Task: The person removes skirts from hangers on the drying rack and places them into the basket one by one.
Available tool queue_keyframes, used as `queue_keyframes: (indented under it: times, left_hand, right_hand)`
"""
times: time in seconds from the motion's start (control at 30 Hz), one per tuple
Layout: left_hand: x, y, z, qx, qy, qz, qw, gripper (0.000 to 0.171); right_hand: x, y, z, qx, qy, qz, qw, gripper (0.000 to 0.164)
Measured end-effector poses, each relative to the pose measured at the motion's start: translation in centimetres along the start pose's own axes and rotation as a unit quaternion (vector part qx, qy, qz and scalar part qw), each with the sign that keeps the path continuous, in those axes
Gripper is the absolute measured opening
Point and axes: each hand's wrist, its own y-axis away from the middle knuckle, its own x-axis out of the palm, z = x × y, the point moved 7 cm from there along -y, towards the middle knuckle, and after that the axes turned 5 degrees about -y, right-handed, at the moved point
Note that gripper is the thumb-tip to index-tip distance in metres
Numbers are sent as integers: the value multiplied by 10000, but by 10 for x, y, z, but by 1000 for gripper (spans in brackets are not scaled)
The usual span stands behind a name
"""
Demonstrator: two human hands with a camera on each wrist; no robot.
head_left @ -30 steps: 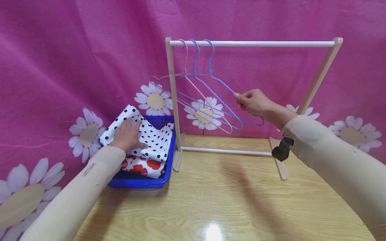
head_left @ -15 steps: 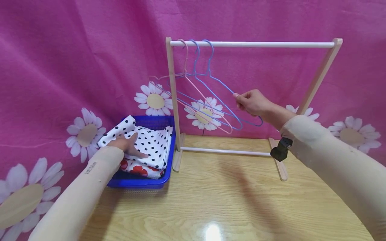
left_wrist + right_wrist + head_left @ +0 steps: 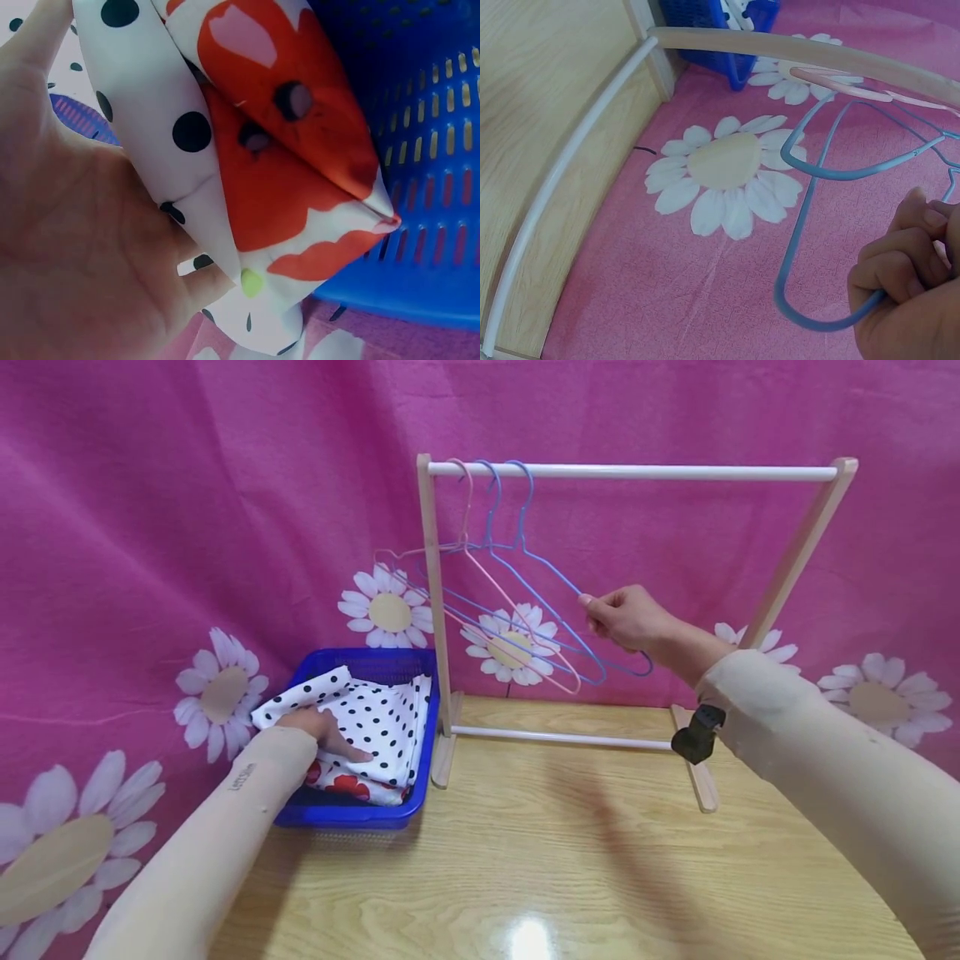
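Observation:
A white cloth with black polka dots (image 3: 378,722) lies folded on top in the blue plastic basket (image 3: 352,817). My left hand (image 3: 313,731) grips its near left side, the fingers tucked under a raised flap and the thumb over the cloth; the left wrist view shows the palm (image 3: 97,255) against its edge. Beneath it sits a folded cloth with red flowers (image 3: 270,150), buttons showing. My right hand (image 3: 630,618) pinches the right shoulder of the rightmost blue hanger (image 3: 551,564). In the right wrist view, the fingers (image 3: 900,262) curl round the blue wire.
A second blue hanger (image 3: 517,581) and a pink hanger (image 3: 491,581) hang at the left end of the rack's white rail (image 3: 645,471). The rack's wooden left post (image 3: 433,593) stands beside the basket. Behind is a pink flowered curtain (image 3: 225,485); below, a wooden tabletop (image 3: 480,852).
My left hand has sunk from the top of the polka-dot cloth to its near left side, its fingers now under the flap. The flap has dropped lower. My right hand stays on the hanger.

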Motion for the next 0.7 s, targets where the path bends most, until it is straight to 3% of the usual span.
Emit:
queue_keyframes:
  times: [0.7]
  left_hand:
    - [9, 9, -4, -538, 511, -31, 9972, 104]
  right_hand:
    - [2, -1, 6, 60, -2, -23, 10000, 52]
